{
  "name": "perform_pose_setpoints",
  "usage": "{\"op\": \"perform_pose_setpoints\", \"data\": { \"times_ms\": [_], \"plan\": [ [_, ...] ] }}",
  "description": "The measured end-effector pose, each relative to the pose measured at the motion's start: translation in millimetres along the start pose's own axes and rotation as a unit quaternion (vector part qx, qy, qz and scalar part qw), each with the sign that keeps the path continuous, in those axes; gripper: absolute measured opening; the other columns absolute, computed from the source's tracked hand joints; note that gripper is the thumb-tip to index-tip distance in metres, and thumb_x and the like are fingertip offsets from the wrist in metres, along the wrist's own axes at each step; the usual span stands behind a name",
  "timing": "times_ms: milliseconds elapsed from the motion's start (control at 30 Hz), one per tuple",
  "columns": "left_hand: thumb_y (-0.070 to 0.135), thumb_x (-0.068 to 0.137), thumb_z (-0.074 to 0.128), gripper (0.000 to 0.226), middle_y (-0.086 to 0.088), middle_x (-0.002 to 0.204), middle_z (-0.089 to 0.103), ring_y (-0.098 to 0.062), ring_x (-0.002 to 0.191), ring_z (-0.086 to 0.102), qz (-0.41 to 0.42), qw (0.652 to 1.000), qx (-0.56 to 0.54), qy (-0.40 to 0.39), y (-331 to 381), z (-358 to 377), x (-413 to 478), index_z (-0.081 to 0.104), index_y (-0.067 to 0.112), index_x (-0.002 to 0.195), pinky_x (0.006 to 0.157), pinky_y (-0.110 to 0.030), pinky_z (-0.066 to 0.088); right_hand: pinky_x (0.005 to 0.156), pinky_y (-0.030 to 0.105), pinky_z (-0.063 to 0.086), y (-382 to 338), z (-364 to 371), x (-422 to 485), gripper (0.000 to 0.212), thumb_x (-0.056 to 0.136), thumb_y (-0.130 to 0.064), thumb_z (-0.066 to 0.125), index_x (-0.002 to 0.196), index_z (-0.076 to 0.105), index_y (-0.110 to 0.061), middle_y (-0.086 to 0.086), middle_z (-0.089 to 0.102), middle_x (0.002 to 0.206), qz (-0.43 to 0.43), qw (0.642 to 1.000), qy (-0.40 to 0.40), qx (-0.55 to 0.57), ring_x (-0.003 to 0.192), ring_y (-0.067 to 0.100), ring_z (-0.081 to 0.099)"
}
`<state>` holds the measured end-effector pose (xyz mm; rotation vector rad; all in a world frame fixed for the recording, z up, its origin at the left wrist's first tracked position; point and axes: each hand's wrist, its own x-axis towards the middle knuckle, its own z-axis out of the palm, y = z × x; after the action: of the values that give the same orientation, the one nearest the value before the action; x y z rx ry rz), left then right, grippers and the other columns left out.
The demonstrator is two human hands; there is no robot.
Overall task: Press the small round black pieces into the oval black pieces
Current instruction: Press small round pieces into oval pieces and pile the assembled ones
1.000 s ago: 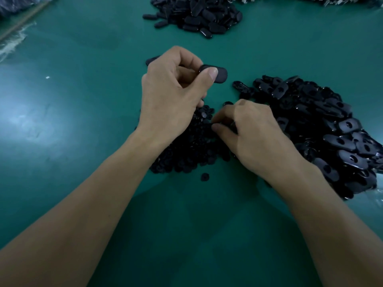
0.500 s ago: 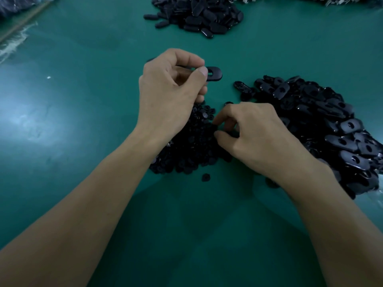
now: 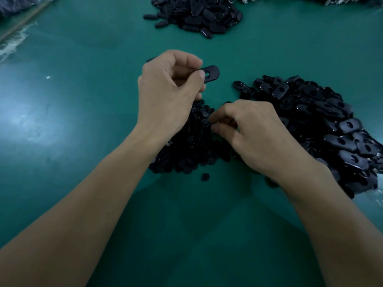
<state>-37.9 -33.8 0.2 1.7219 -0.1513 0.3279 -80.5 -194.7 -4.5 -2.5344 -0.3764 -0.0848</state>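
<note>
— What's on the desk (image 3: 83, 125)?

— It has a green top with three black heaps on it. The biggest, the oval heap (image 3: 323, 125), sprawls along the right edge, and each piece in it has a hole through it. The far heap (image 3: 199, 15) sits at the far edge, about midway along. Those are ovals too, but I can see no holes in them from here.

— And the little round ones?

— The round heap (image 3: 186, 150) lies in the middle of the desk, just left of the oval heap and partly under both wrists.

— What are the hands doing?

— The left hand (image 3: 165, 94) is on the far side of the round heap with its fingers curled. Its thumb and forefinger pinch one oval (image 3: 213, 72) by its end. The other end sticks out to the right with the hole facing up, apart from every heap.

— And the right?

— The right hand (image 3: 255, 133) is down on the round heap's right side. Its fingers are bent, and the thumb and fingertips are drawn together among the pieces. I cannot tell whether it has one between them, because they hide it.

— Anything loose?

— One stray round (image 3: 205, 176) lies alone on the desk, just on the near side of the round heap.
</note>
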Motion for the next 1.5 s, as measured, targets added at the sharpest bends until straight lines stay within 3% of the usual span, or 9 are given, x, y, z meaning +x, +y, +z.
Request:
{"op": "perform_pose_setpoints", "data": {
  "times_ms": [133, 467, 833, 1000, 1100, 1133, 1300, 1400, 1500],
  "plan": [
    [0.009, 0.09, 0.069, 0.013, 0.002, 0.078, 0.075, -0.016, 0.073, 0.074, 0.003, 1.0, 0.012, -0.003, -0.9, -0.5, 0.3, 0.067, 0.022, 0.089, 0.07, -0.032, 0.061, 0.081, 0.041, 0.056, 1.3, 0.4, -0.9, 0.013, 0.093, -0.03, 0.071, 0.102, 0.075, -0.022, -0.001, 0.067, 0.093, 0.009, 1.0, -0.023, 0.001, 0.086, 0.02, 0.064],
    [0.011, 0.089, 0.07, 0.013, 0.003, 0.077, 0.074, -0.016, 0.072, 0.074, 0.004, 1.0, 0.016, -0.003, -2.4, -0.1, 0.7, 0.067, 0.023, 0.089, 0.071, -0.035, 0.062, 0.079, 0.041, 0.056, 3.4, 2.0, -0.3, 0.007, 0.092, -0.018, 0.071, 0.098, 0.074, -0.02, 0.0, 0.067, 0.091, 0.005, 1.0, 0.011, 0.001, 0.085, 0.023, 0.064],
    [0.011, 0.088, 0.07, 0.014, 0.004, 0.076, 0.075, -0.017, 0.07, 0.074, 0.009, 1.0, 0.02, -0.006, -4.0, 0.1, 0.3, 0.068, 0.025, 0.088, 0.068, -0.033, 0.061, 0.079, 0.039, 0.057, 2.2, -0.9, -1.5, 0.023, 0.086, -0.01, 0.072, 0.101, 0.074, -0.027, -0.004, 0.069, 0.093, -0.006, 1.0, 0.025, 0.012, 0.084, 0.019, 0.065],
    [0.01, 0.088, 0.07, 0.013, 0.004, 0.076, 0.074, -0.015, 0.07, 0.074, 0.015, 1.0, 0.021, -0.006, -3.3, 0.3, 0.0, 0.068, 0.023, 0.088, 0.066, -0.03, 0.06, 0.082, 0.034, 0.053, 1.6, -0.1, -0.4, 0.023, 0.092, -0.012, 0.068, 0.109, 0.072, -0.027, -0.005, 0.065, 0.093, -0.009, 0.999, 0.036, -0.006, 0.086, 0.016, 0.062],
    [0.011, 0.088, 0.07, 0.014, 0.004, 0.074, 0.074, -0.018, 0.069, 0.074, 0.011, 1.0, 0.021, -0.007, -3.4, 0.0, 0.2, 0.068, 0.025, 0.088, 0.069, -0.035, 0.062, 0.08, 0.009, 0.039, -1.6, -0.5, 1.5, 0.021, 0.098, -0.016, 0.063, 0.117, 0.07, -0.02, -0.003, 0.059, 0.096, -0.015, 0.999, 0.042, 0.0, 0.089, 0.011, 0.054],
    [0.011, 0.088, 0.07, 0.014, 0.005, 0.074, 0.074, -0.018, 0.069, 0.074, 0.01, 1.0, 0.021, -0.008, -3.5, 0.1, 0.2, 0.068, 0.025, 0.087, 0.069, -0.036, 0.062, 0.078, 0.006, 0.036, -2.9, -0.9, 1.9, 0.02, 0.099, -0.018, 0.061, 0.117, 0.069, -0.018, -0.001, 0.058, 0.096, -0.017, 0.999, 0.04, -0.001, 0.089, 0.012, 0.053],
    [0.011, 0.088, 0.07, 0.015, 0.006, 0.074, 0.074, -0.016, 0.071, 0.074, 0.015, 1.0, 0.022, -0.011, -3.4, -0.1, 0.1, 0.068, 0.025, 0.087, 0.067, -0.03, 0.06, 0.074, 0.009, 0.036, -3.2, -1.6, 2.3, 0.016, 0.102, -0.02, 0.054, 0.107, 0.069, -0.017, -0.001, 0.061, 0.096, -0.014, 1.0, 0.014, 0.007, 0.089, 0.013, 0.054],
    [0.011, 0.089, 0.07, 0.016, 0.005, 0.076, 0.074, -0.017, 0.071, 0.075, 0.014, 0.999, 0.029, -0.014, -4.1, -0.1, 0.4, 0.068, 0.026, 0.088, 0.069, -0.034, 0.062, 0.068, 0.009, 0.039, -3.8, -2.0, 0.6, 0.009, 0.1, -0.014, 0.058, 0.098, 0.067, -0.016, -0.013, 0.061, 0.085, -0.009, 0.997, 0.042, 0.058, 0.08, 0.003, 0.055],
    [0.011, 0.089, 0.071, 0.017, 0.006, 0.076, 0.074, -0.017, 0.071, 0.074, 0.016, 0.999, 0.035, -0.016, -4.3, -0.6, 0.0, 0.068, 0.028, 0.088, 0.071, -0.037, 0.063, 0.07, 0.012, 0.045, -4.1, -2.3, -0.5, 0.008, 0.095, -0.01, 0.063, 0.095, 0.069, -0.016, -0.015, 0.064, 0.082, -0.025, 0.995, 0.076, 0.066, 0.079, 0.004, 0.059]
  ]
}}
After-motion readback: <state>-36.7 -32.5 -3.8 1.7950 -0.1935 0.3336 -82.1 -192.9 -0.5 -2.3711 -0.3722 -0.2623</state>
